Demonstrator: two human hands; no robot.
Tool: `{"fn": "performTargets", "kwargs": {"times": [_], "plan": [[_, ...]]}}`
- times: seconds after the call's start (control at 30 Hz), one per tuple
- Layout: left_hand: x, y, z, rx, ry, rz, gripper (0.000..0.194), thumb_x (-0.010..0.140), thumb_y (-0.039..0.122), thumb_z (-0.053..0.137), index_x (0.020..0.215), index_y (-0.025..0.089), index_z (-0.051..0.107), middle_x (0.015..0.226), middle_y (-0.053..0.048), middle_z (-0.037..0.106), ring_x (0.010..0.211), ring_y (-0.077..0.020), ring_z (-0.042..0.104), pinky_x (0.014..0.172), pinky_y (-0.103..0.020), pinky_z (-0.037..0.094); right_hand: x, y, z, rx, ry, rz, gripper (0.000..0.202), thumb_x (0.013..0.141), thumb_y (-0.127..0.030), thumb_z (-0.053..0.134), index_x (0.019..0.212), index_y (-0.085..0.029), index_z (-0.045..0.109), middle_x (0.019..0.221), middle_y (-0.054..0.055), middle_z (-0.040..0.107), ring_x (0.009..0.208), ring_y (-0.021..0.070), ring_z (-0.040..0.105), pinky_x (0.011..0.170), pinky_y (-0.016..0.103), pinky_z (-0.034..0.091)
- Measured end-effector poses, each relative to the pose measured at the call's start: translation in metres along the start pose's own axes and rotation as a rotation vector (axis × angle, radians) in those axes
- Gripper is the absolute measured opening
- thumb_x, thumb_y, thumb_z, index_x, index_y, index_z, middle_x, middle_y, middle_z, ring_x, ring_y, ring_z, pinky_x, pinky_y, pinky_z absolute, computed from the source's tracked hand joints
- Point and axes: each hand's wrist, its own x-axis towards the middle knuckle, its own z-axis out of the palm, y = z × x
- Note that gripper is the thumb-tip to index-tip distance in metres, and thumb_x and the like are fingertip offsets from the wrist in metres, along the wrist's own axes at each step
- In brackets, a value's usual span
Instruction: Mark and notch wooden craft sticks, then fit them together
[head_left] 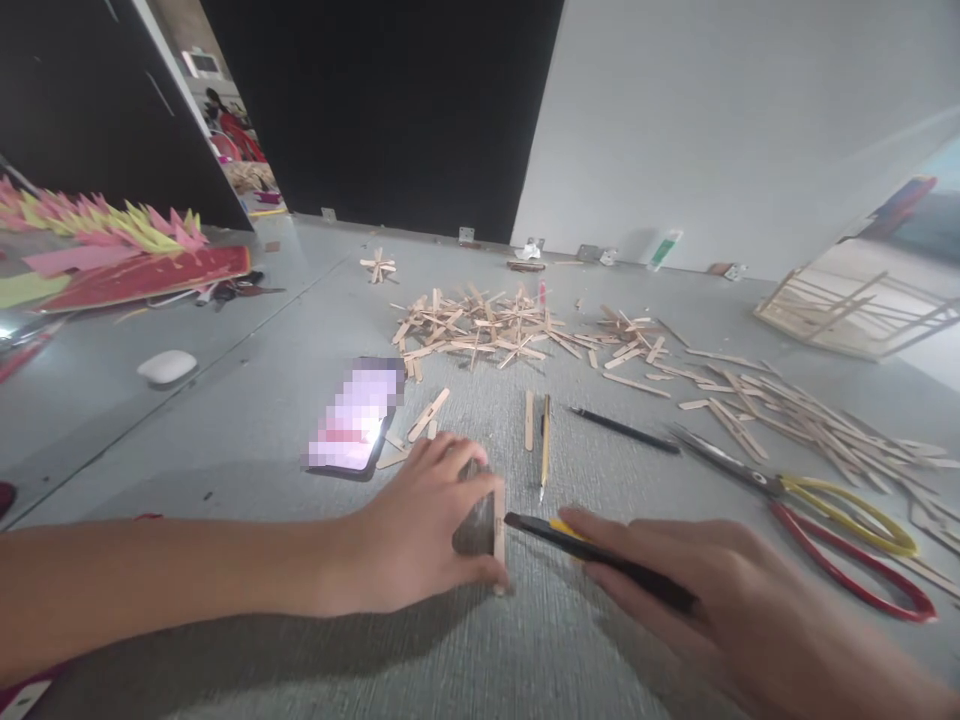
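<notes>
My left hand (420,530) pinches a short wooden craft stick (499,520) on the grey table, thumb at its near end and fingers at its far end. My right hand (705,580) is closed around a black and yellow utility knife (600,555), whose tip points left, close to the middle of the stick. I cannot tell whether the tip touches the wood. Beyond the hands lie another craft stick (529,420) and a yellow pencil-like tool (545,445). A slim black pen-like tool (626,430) rests to their right.
Scissors (772,488) with yellow and red handles lie at right. A phone (356,415) with a lit screen is beyond my left hand. Loose craft sticks (480,325) are heaped at the back, and thin sticks (817,420) spread to the right. A white mouse (167,367) sits at left.
</notes>
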Motion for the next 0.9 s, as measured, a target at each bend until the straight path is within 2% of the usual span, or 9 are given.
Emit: {"fn": "performTargets", "kwargs": {"times": [0.07, 0.2, 0.33, 0.43, 0.6, 0.7, 0.8, 0.83, 0.9], "plan": [[0.004, -0.006, 0.005, -0.01, -0.042, 0.038, 0.065, 0.081, 0.072, 0.075, 0.13, 0.029, 0.066, 0.146, -0.015, 0.047, 0.141, -0.0462, 0.031, 0.112, -0.067, 0.031, 0.002, 0.004, -0.004, 0.044, -0.058, -0.01, 0.036, 0.107, -0.033, 0.044, 0.135, -0.033, 0.067, 0.102, 0.001, 0.08, 0.078, 0.0194, 0.077, 0.065, 0.028, 0.061], [0.009, -0.013, 0.004, -0.031, -0.097, 0.061, 0.073, 0.078, 0.073, 0.077, 0.139, 0.036, 0.062, 0.159, -0.013, 0.036, 0.151, -0.0492, 0.014, 0.117, -0.077, 0.011, 0.003, 0.008, -0.008, 0.042, -0.118, -0.039, 0.035, 0.109, -0.032, 0.044, 0.136, -0.031, 0.066, 0.087, 0.0, 0.078, 0.066, 0.0159, 0.074, 0.057, 0.026, 0.055], [0.01, -0.016, 0.002, -0.058, -0.131, 0.038, 0.077, 0.076, 0.075, 0.078, 0.141, 0.038, 0.06, 0.165, -0.011, 0.03, 0.154, -0.0496, 0.007, 0.117, -0.08, 0.003, 0.007, 0.009, -0.007, -0.003, -0.173, -0.076, 0.032, 0.11, -0.033, 0.043, 0.131, -0.03, 0.066, 0.077, -0.002, 0.074, 0.063, 0.0145, 0.072, 0.055, 0.024, 0.051], [0.011, -0.016, 0.002, -0.072, -0.123, 0.042, 0.077, 0.075, 0.074, 0.078, 0.14, 0.038, 0.061, 0.165, -0.01, 0.031, 0.155, -0.0491, 0.009, 0.118, -0.079, 0.003, 0.01, 0.01, -0.006, -0.068, -0.185, -0.087, 0.032, 0.11, -0.032, 0.04, 0.123, -0.029, 0.068, 0.07, -0.003, 0.07, 0.057, 0.0151, 0.071, 0.05, 0.025, 0.047], [0.012, -0.016, 0.001, -0.078, -0.129, 0.049, 0.078, 0.074, 0.074, 0.079, 0.14, 0.037, 0.061, 0.163, -0.012, 0.034, 0.155, -0.0483, 0.01, 0.119, -0.078, 0.007, 0.008, 0.014, -0.006, -0.151, -0.184, -0.136, 0.03, 0.104, -0.023, 0.046, 0.127, -0.029, 0.064, 0.068, -0.004, 0.068, 0.052, 0.0157, 0.069, 0.046, 0.026, 0.04], [0.012, -0.016, -0.001, -0.09, -0.147, 0.034, 0.079, 0.074, 0.073, 0.08, 0.142, 0.04, 0.06, 0.164, -0.01, 0.031, 0.155, -0.0494, 0.006, 0.116, -0.079, 0.012, 0.004, 0.012, -0.006, -0.244, -0.19, -0.172, 0.04, 0.093, -0.009, 0.049, 0.126, -0.026, 0.063, 0.065, -0.004, 0.065, 0.046, 0.0153, 0.065, 0.042, 0.026, 0.033], [0.014, -0.016, -0.003, -0.119, -0.171, 0.03, 0.079, 0.074, 0.071, 0.081, 0.144, 0.042, 0.059, 0.166, -0.009, 0.03, 0.154, -0.0511, 0.004, 0.114, -0.08, 0.017, 0.001, 0.003, -0.003, -0.317, -0.106, -0.24, 0.065, 0.075, -0.001, 0.05, 0.137, -0.022, 0.057, 0.06, -0.004, 0.062, 0.041, 0.015, 0.06, 0.04, 0.028, 0.028], [0.014, -0.016, -0.004, -0.125, -0.181, 0.032, 0.079, 0.074, 0.07, 0.082, 0.144, 0.041, 0.059, 0.166, -0.01, 0.03, 0.154, -0.0513, 0.004, 0.113, -0.08, 0.019, 0.001, -0.001, -0.003, -0.339, -0.074, -0.265, 0.07, 0.069, 0.0, 0.05, 0.137, -0.02, 0.058, 0.06, -0.004, 0.062, 0.04, 0.0153, 0.059, 0.041, 0.029, 0.028], [0.016, -0.015, -0.006, -0.129, -0.203, 0.029, 0.08, 0.074, 0.07, 0.082, 0.145, 0.041, 0.059, 0.166, -0.01, 0.029, 0.154, -0.0514, 0.004, 0.112, -0.081, 0.023, 0.004, -0.008, -0.003, -0.369, -0.038, -0.316, 0.068, 0.062, 0.002, 0.051, 0.126, -0.019, 0.064, 0.061, -0.003, 0.063, 0.042, 0.0157, 0.06, 0.043, 0.031, 0.029]]}}
